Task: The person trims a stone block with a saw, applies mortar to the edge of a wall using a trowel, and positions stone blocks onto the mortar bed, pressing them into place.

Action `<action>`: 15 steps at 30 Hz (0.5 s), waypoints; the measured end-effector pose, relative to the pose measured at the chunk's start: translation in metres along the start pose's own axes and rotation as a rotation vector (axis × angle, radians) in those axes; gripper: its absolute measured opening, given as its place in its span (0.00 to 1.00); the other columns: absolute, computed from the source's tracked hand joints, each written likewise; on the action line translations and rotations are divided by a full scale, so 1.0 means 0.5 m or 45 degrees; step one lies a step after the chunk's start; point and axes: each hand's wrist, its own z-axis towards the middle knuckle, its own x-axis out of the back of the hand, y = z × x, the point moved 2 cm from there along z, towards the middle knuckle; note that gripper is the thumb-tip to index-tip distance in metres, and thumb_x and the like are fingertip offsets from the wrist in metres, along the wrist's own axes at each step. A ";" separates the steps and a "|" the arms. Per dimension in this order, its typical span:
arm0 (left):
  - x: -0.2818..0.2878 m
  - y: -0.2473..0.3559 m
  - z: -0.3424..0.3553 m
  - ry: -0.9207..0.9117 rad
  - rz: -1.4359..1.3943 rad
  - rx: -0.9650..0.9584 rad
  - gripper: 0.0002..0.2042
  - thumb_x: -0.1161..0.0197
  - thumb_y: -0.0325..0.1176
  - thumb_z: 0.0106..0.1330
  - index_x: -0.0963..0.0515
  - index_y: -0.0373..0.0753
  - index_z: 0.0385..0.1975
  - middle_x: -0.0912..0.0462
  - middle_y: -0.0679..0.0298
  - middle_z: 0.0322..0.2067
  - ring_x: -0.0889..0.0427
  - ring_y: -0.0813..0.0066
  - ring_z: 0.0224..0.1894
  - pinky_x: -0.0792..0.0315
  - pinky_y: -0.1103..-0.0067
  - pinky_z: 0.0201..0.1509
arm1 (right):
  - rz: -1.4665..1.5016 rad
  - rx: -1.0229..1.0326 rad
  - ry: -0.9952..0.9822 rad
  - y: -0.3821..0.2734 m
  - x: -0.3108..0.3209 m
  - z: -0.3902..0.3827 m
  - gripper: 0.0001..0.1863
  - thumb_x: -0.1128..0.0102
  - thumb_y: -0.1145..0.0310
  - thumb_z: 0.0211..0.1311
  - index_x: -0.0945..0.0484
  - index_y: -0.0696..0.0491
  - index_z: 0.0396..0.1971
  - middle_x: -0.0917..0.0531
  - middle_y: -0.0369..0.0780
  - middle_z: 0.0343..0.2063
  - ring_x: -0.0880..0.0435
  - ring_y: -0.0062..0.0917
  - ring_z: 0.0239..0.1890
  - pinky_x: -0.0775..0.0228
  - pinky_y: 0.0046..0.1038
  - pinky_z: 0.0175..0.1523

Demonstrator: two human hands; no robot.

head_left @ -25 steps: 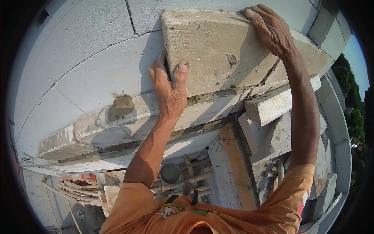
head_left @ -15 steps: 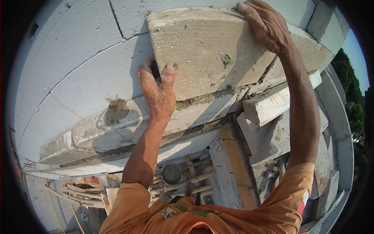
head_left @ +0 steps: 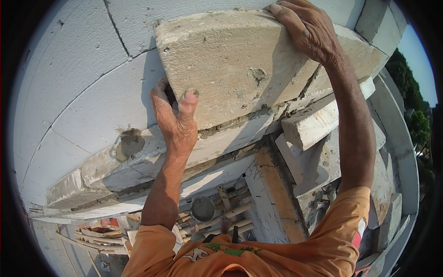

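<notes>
A large pale tan masonry block (head_left: 221, 64) stands on edge on a lower course of blocks, close to the white block wall behind it. My left hand (head_left: 175, 120) grips its left end, thumb on the front face and fingers round the far side, partly hidden. Over the top edge, near the right, my right hand (head_left: 307, 30) is wrapped, its fingertips out of sight behind. Wet mortar (head_left: 230, 124) shows in the joint under the block. To the left, a patch of mortar (head_left: 130, 142) lies on the ledge of the lower course (head_left: 101, 164) and against the wall.
The white block wall (head_left: 92, 60) curves along the far side. Below are bamboo poles (head_left: 230, 214) and a round bucket of grey mix (head_left: 202, 208). Loose white blocks (head_left: 314, 122) and broken slabs are piled at the right. Trees (head_left: 417, 129) stand beyond the far right edge.
The view has shifted slightly, so the block and both hands appear a little further left. My grip on the block looks the same.
</notes>
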 end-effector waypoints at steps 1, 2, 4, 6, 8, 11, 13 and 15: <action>0.004 0.002 0.000 -0.012 0.061 -0.030 0.40 0.41 0.62 0.66 0.36 0.27 0.59 0.33 0.53 0.48 0.30 0.64 0.52 0.35 0.66 0.59 | 0.002 0.017 0.008 0.000 -0.005 0.004 0.38 0.63 0.32 0.69 0.17 0.51 0.49 0.18 0.45 0.46 0.18 0.36 0.49 0.24 0.39 0.56; 0.012 -0.006 -0.001 0.019 -0.025 0.004 0.39 0.41 0.62 0.66 0.37 0.27 0.59 0.33 0.53 0.48 0.30 0.64 0.53 0.35 0.66 0.60 | -0.010 0.031 0.017 -0.003 -0.008 0.010 0.39 0.63 0.32 0.69 0.17 0.51 0.50 0.18 0.45 0.46 0.18 0.36 0.49 0.24 0.39 0.56; 0.012 -0.025 -0.007 0.016 -0.123 0.070 0.39 0.42 0.61 0.67 0.37 0.28 0.60 0.33 0.52 0.50 0.31 0.64 0.56 0.37 0.65 0.62 | -0.032 0.050 0.025 0.008 -0.024 0.009 0.39 0.63 0.32 0.69 0.17 0.51 0.50 0.18 0.45 0.45 0.18 0.36 0.49 0.24 0.39 0.56; 0.014 -0.023 -0.006 0.010 -0.130 0.077 0.39 0.42 0.61 0.67 0.37 0.28 0.60 0.33 0.51 0.50 0.31 0.63 0.57 0.37 0.65 0.63 | -0.049 0.068 0.048 0.009 -0.024 0.013 0.39 0.63 0.31 0.69 0.17 0.51 0.50 0.18 0.45 0.45 0.18 0.36 0.49 0.24 0.39 0.56; 0.011 -0.017 -0.008 0.012 -0.084 0.110 0.40 0.42 0.62 0.67 0.37 0.27 0.61 0.32 0.49 0.50 0.32 0.61 0.59 0.39 0.65 0.65 | -0.060 0.075 0.069 0.015 -0.023 0.010 0.39 0.63 0.31 0.69 0.17 0.51 0.50 0.18 0.45 0.45 0.18 0.36 0.49 0.24 0.39 0.56; 0.021 -0.036 0.004 -0.093 0.005 0.082 0.42 0.43 0.63 0.67 0.38 0.27 0.63 0.33 0.47 0.52 0.32 0.58 0.59 0.38 0.64 0.65 | 0.077 0.006 0.002 0.007 -0.004 0.013 0.40 0.64 0.30 0.68 0.16 0.50 0.50 0.18 0.45 0.46 0.18 0.36 0.49 0.23 0.41 0.57; 0.020 -0.016 0.003 -0.114 -0.061 0.108 0.43 0.43 0.64 0.67 0.39 0.26 0.63 0.33 0.46 0.53 0.31 0.57 0.59 0.38 0.63 0.65 | 0.138 -0.001 0.026 0.023 -0.002 0.015 0.42 0.65 0.29 0.68 0.14 0.51 0.46 0.15 0.44 0.44 0.16 0.34 0.49 0.23 0.37 0.56; 0.012 -0.002 0.005 -0.132 -0.146 0.128 0.43 0.43 0.64 0.66 0.39 0.25 0.64 0.33 0.45 0.54 0.31 0.56 0.59 0.37 0.62 0.64 | 0.454 -0.317 -0.101 0.036 0.009 0.020 0.45 0.64 0.24 0.63 0.13 0.51 0.44 0.15 0.48 0.43 0.16 0.39 0.50 0.23 0.44 0.55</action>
